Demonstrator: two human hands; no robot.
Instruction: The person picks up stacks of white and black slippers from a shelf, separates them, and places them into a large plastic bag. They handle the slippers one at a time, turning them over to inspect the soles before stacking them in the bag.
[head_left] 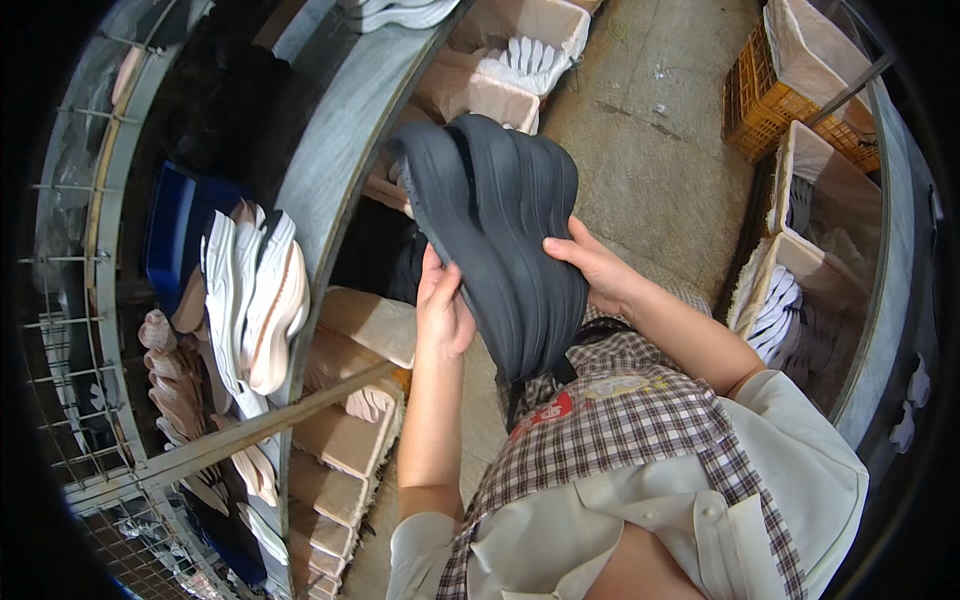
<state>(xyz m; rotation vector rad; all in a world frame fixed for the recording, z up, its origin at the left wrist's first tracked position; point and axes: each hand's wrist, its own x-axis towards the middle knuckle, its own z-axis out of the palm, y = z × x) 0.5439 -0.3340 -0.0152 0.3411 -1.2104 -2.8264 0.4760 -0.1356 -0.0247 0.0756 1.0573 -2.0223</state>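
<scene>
Places all relative to the counter (pixel 332 165) on the person's left. Writing first: red patch (pixel 553 410) with pale marks on the checked apron (pixel 620 440), right of the counter; marks too distorted to read reliably. Cartoon-type print next to it. Dark grey sole stack (pixel 510 230) is held up just right of the counter's edge, several soles side by side, wavy sidewalls facing up at the camera. Long axis runs from the apron outward, far end canted toward the counter, near end over the apron; can't tell toe from heel. Left grip (pixel 445 315) is on the counter-side face, thumb against the outer sole. Right grip (pixel 597 272) is on the face away from the counter, thumb along the side. Together they're holding the stack squeezed between them. Edges: far end overlaps the lined bins (pixel 470 97) by the counter in view, actual gap can't be judged. Concrete floor (pixel 650 120) runs right of the counter, up to the orange crate (pixel 745 115) well across. White soles (pixel 262 305) overlap the counter's left side, blue bin (pixel 185 235) left of that. Metal bar (pixel 235 448) crosses the counter's near part.
</scene>
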